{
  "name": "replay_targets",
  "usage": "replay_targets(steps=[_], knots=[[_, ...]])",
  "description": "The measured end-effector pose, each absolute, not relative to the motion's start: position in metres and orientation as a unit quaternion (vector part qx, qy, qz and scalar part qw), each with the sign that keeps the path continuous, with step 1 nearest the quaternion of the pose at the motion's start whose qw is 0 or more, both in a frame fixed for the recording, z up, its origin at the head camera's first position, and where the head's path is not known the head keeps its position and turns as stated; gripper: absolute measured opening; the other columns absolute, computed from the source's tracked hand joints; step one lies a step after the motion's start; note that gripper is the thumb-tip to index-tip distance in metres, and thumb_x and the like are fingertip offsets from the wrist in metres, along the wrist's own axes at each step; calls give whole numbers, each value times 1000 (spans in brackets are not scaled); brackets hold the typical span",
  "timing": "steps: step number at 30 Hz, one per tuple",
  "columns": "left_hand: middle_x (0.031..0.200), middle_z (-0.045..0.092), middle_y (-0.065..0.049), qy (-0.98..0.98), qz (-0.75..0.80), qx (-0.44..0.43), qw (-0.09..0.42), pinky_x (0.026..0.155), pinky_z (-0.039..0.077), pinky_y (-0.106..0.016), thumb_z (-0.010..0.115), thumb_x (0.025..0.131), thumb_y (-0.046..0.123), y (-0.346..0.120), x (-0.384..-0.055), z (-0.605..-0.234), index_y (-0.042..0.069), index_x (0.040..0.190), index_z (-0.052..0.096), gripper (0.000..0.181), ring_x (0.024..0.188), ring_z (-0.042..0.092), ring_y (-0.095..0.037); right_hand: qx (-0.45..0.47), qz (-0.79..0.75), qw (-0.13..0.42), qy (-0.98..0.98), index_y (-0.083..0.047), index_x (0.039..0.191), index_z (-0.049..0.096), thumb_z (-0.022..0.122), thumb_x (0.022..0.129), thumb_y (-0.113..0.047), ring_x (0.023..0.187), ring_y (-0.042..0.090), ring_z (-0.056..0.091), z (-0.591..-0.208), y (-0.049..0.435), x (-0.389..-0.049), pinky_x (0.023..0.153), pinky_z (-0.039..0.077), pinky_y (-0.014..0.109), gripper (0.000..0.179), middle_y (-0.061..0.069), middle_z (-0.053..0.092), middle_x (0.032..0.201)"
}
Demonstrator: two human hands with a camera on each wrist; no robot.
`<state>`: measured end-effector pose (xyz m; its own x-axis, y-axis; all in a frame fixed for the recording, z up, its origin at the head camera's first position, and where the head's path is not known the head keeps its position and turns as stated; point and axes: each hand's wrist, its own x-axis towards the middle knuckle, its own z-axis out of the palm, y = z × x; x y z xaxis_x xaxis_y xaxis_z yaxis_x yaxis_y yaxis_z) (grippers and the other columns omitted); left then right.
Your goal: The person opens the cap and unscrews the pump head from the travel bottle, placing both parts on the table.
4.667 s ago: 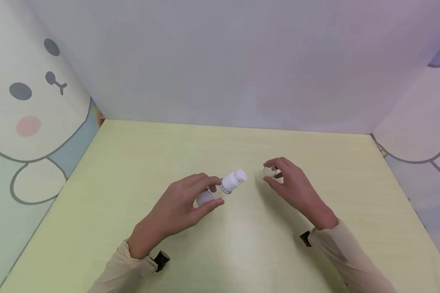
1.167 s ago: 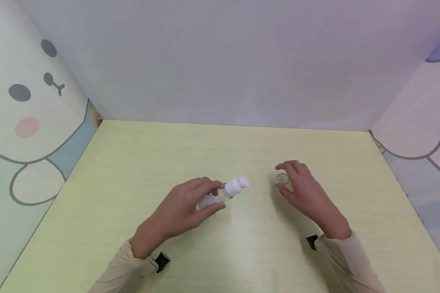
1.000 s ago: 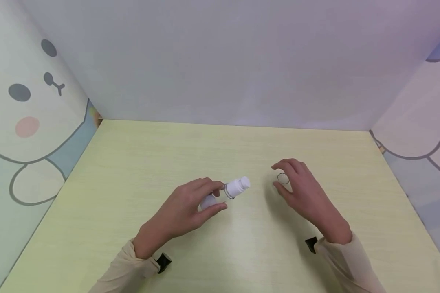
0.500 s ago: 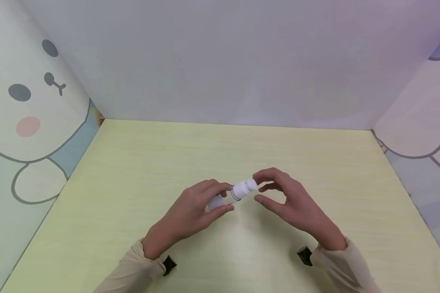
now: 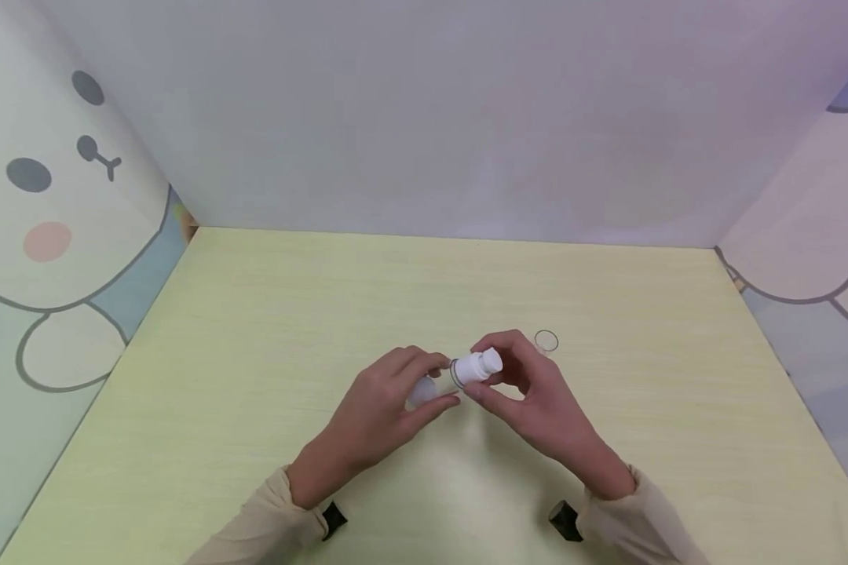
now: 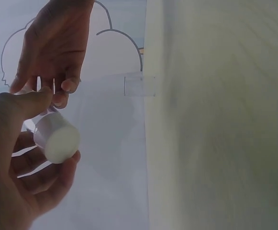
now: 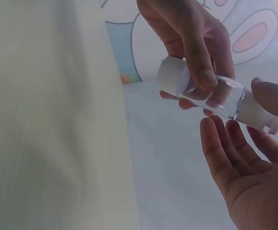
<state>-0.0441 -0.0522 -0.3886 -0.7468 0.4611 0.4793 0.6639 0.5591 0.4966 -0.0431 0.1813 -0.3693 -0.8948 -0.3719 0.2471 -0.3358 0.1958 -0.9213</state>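
Left hand (image 5: 385, 400) grips the clear body of a small pump bottle (image 5: 459, 373) held tilted above the counter (image 5: 254, 329). Right hand (image 5: 530, 392) pinches its white pump head; fingers hide the bottle's middle. Clear cap (image 5: 546, 341) stands on the counter just beyond, its outline faint.

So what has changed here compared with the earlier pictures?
The right hand let go of the clear cap, left it on the table, moved left and took hold of the bottle's white pump top. The left hand still holds the bottle.
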Motion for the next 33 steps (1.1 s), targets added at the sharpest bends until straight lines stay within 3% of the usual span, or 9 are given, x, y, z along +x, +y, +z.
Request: replay_targets(steps=[13, 26, 33], knots=[[106, 68, 0, -853, -359, -310, 218, 74, 55, -23, 89, 85, 24, -45, -39, -394, 11, 116, 70, 39, 95, 62, -16, -168, -632, -41, 755, -8, 117, 61, 77, 90, 4, 97, 15, 68, -374, 165, -33, 88, 60, 25, 33, 4, 64, 111], [112, 71, 3, -837, -413, -322, 160, 78, 56, -21, 87, 85, 25, -47, -36, -388, 15, 123, 71, 42, 101, 64, -12, -226, -656, -119, 711, -1, 100, 67, 80, 77, 19, 88, 12, 65, -378, 167, -35, 79, 56, 19, 34, 1, 68, 98], [111, 73, 3, -810, -454, -351, 123, 80, 57, -22, 85, 87, 21, -51, -37, -385, 16, 125, 71, 40, 97, 67, -10, -320, -670, -137, 656, 5, 103, 66, 84, 77, 14, 87, 14, 65, -380, 171, -40, 77, 55, 21, 33, 6, 69, 98]])
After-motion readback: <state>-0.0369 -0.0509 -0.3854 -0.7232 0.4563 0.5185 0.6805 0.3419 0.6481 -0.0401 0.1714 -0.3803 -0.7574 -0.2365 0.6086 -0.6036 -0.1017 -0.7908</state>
